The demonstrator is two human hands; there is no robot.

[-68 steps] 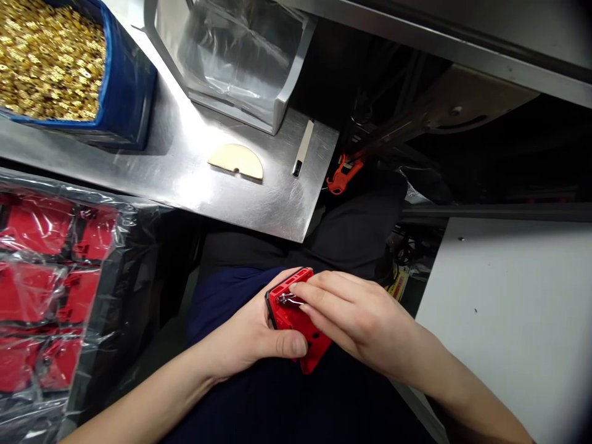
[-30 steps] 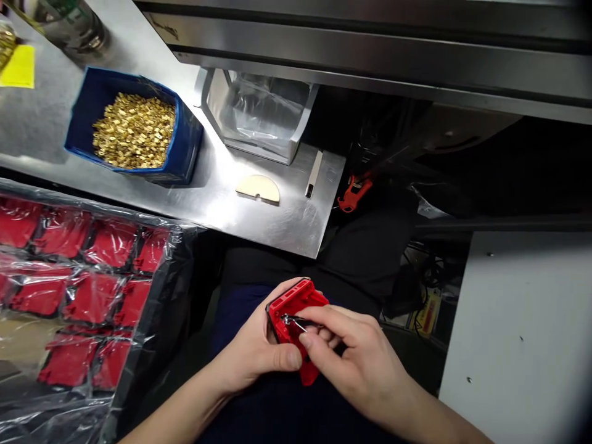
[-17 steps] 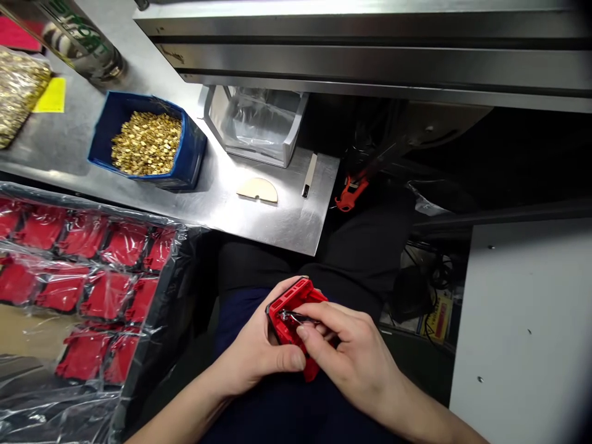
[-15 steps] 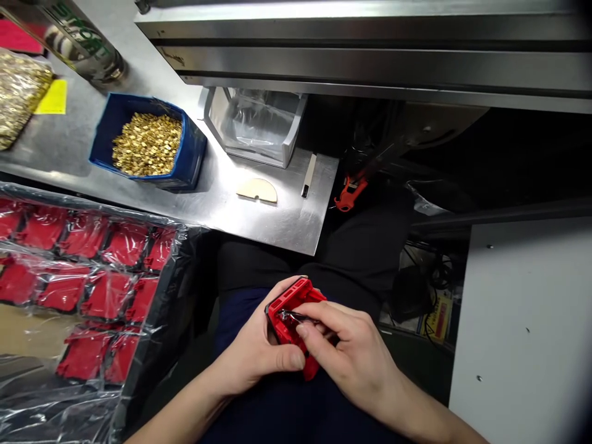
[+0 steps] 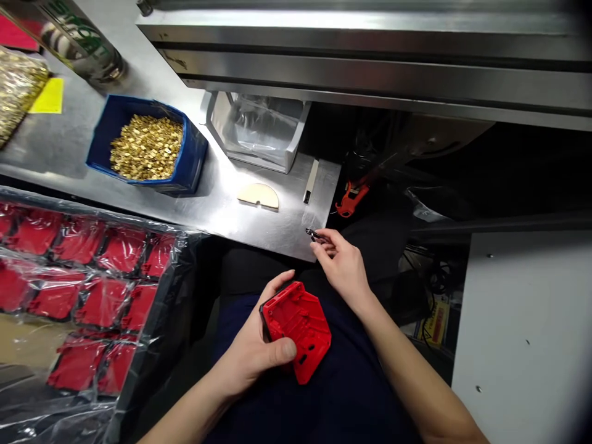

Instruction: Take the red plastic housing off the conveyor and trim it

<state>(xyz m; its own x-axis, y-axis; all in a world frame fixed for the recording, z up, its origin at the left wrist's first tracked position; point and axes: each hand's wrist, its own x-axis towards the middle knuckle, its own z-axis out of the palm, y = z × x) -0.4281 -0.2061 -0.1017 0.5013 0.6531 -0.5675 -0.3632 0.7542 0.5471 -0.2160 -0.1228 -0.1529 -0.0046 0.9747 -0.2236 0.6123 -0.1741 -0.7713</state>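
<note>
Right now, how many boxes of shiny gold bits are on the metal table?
1: the blue bin of gold parts sits on the steel table, left of the clear-lined bin. A bag of gold parts lies far left, cut off.

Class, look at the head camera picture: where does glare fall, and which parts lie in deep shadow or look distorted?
Head view: bright glare on the steel bench and the plastic wrap over the red parts; deep shadow under the rail; the right corners darken and straight edges bow; the red housing is sharp.
</note>
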